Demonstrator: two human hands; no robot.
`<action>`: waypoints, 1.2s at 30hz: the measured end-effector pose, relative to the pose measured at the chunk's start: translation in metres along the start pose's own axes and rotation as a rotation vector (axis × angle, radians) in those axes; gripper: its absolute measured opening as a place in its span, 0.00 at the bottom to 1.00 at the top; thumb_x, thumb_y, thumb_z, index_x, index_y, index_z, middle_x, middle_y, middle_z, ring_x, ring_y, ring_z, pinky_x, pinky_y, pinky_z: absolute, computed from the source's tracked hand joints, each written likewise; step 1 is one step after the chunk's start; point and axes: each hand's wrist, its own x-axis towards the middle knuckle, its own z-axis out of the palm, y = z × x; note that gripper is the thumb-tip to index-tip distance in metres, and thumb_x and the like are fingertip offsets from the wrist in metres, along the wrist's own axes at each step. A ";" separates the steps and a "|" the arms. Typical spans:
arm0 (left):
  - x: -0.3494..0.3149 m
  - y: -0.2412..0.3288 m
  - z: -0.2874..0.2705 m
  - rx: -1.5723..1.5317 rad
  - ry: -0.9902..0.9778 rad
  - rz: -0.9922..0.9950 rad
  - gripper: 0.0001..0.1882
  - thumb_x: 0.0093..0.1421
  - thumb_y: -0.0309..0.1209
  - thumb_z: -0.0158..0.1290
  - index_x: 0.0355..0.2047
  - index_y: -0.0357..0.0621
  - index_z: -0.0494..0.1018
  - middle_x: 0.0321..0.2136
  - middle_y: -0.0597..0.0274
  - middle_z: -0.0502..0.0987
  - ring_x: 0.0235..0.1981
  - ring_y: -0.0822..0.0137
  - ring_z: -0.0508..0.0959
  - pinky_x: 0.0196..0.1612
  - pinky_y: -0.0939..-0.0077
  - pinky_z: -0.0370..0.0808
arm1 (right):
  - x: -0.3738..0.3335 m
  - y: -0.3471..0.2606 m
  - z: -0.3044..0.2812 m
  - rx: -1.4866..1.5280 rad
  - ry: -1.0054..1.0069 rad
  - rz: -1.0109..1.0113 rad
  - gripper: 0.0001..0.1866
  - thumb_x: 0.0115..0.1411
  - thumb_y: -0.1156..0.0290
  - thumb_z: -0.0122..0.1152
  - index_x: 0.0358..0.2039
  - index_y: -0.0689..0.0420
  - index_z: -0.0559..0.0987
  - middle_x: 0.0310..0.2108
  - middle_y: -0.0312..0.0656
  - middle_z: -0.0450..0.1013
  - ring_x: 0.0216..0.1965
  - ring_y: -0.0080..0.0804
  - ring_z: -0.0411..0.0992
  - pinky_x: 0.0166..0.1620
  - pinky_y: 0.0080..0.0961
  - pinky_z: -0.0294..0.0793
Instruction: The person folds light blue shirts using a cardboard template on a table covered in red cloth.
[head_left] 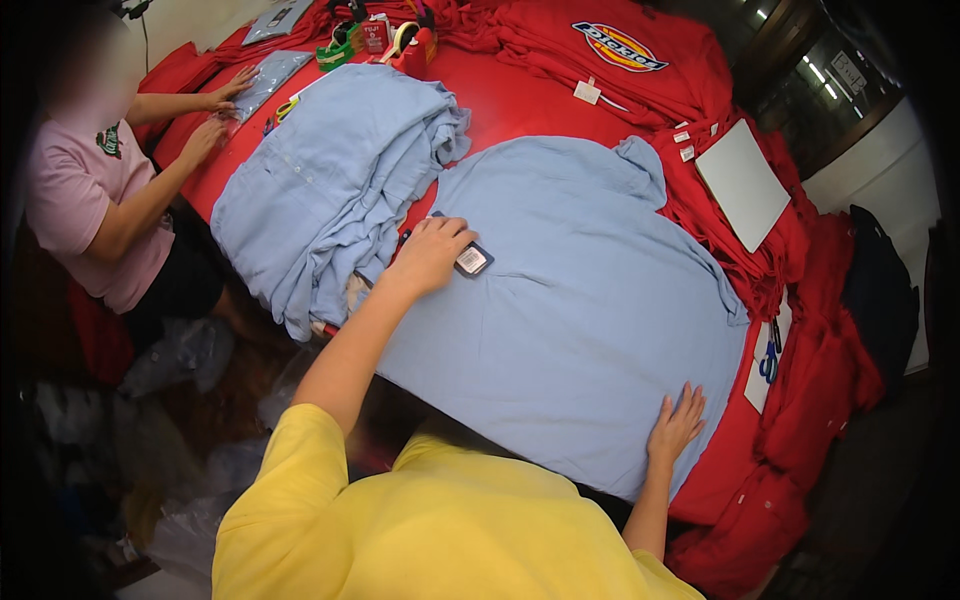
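Note:
A light blue shirt (560,300) lies spread on the red-covered table in front of me. My left hand (432,253) rests on its left part, fingers lying over the cloth beside a dark hang tag (473,260) with a white label. Part of the tag is close against the fingers, and whether they touch it I cannot tell. Lower right, my right hand (678,427) lies flat near the shirt's edge with its fingers spread.
A pile of blue shirts (330,180) stands left of mine. Beyond it a co-worker's hands (222,110) touch a bagged garment (268,85). Red garments (620,50), a tape dispenser (415,50), a white board (743,185) and blue-handled scissors (769,362) lie around.

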 end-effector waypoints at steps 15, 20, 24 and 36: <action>-0.040 -0.062 -0.070 -0.174 0.864 -0.409 0.29 0.60 0.28 0.53 0.61 0.34 0.60 0.59 0.41 0.62 0.61 0.46 0.62 0.61 0.60 0.60 | 0.001 -0.005 -0.009 0.132 0.028 0.164 0.29 0.62 0.60 0.55 0.63 0.53 0.63 0.64 0.45 0.58 0.67 0.45 0.52 0.67 0.50 0.41; -0.097 0.000 -0.039 -0.087 0.191 -0.089 0.17 0.56 0.21 0.52 0.46 0.41 0.74 0.47 0.56 0.75 0.53 0.55 0.71 0.55 0.63 0.65 | 0.095 -0.046 -0.024 0.448 0.300 0.129 0.31 0.57 0.68 0.62 0.60 0.57 0.65 0.58 0.50 0.65 0.61 0.48 0.59 0.62 0.39 0.56; -0.089 -0.043 -0.018 0.144 0.328 -0.114 0.16 0.54 0.22 0.53 0.44 0.42 0.76 0.46 0.62 0.76 0.50 0.56 0.72 0.50 0.61 0.65 | 0.207 -0.097 -0.042 0.426 0.369 -0.205 0.26 0.59 0.64 0.59 0.57 0.59 0.70 0.59 0.52 0.64 0.61 0.49 0.59 0.62 0.41 0.57; -0.081 -0.042 -0.044 -0.081 0.407 -0.096 0.17 0.50 0.19 0.55 0.42 0.42 0.75 0.42 0.59 0.76 0.43 0.57 0.74 0.44 0.65 0.70 | 0.412 -0.190 -0.022 0.143 0.096 0.116 0.49 0.55 0.30 0.46 0.67 0.53 0.56 0.67 0.53 0.50 0.66 0.59 0.49 0.63 0.64 0.48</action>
